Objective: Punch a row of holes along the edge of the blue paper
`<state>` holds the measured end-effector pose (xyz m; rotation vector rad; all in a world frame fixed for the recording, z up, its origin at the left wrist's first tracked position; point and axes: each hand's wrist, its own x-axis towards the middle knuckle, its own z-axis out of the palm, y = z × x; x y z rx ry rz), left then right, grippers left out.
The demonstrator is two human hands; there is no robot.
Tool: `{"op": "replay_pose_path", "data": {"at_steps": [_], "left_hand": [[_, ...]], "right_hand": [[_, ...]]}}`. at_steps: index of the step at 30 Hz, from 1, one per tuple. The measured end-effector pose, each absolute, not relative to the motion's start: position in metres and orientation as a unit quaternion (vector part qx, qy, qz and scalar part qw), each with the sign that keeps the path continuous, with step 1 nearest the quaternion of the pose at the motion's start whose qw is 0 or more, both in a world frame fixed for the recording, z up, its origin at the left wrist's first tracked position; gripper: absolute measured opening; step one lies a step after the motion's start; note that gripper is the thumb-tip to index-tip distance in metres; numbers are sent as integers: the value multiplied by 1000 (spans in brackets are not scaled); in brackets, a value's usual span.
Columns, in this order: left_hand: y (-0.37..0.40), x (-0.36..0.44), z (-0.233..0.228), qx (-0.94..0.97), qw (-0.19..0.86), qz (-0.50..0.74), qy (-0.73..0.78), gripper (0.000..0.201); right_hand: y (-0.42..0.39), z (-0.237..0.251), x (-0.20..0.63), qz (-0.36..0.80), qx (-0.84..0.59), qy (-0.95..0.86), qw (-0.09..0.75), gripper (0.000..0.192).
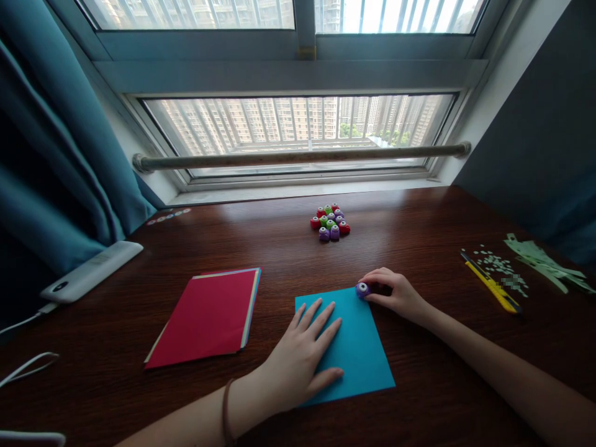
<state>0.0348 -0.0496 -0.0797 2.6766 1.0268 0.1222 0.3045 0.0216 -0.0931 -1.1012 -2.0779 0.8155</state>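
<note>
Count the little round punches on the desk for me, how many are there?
About 11. One purple punch sits at the blue sheet's far corner, under the right hand. Roughly ten more cluster near the window, red, green and purple; some may hide behind others.

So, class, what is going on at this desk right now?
A person sits at a wooden desk by a window. The left hand lies flat on a blue sheet, pressing it down. The right hand holds a small purple punch at the sheet's far corner. A cluster of more punches sits further back, a stack of coloured paper lies to the left, and a yellow knife with green paper scraps lies to the right.
</note>
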Motion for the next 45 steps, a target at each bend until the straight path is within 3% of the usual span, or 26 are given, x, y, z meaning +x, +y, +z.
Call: {"op": "replay_pose_path", "data": {"at_steps": [9, 13, 16, 20, 28, 32, 35, 45], "left_hand": [[-50, 35, -75, 928, 132, 33, 347, 66], [-49, 35, -73, 930, 107, 55, 347, 67], [-47, 36, -68, 931, 69, 81, 350, 67], [-36, 45, -55, 935, 16, 101, 339, 61], [-7, 93, -64, 943, -51, 104, 311, 50], [-4, 111, -79, 942, -146, 97, 288, 43], [-3, 116, -79, 941, -207, 87, 253, 43], [7, 111, -66, 962, -136, 91, 220, 52]], "right_hand": [[21, -95, 304, 288, -418, -804, 311, 23], [18, -95, 304, 270, -409, -812, 318, 37], [13, -92, 305, 206, -397, -835, 320, 45], [7, -87, 307, 60, -367, -894, 250, 49], [7, -86, 305, -88, -332, -922, 180, 39], [5, -92, 301, -127, -317, -927, 157, 27], [4, -97, 299, -150, -304, -933, 122, 28], [0, -101, 291, -180, -326, -923, 99, 35]]}}
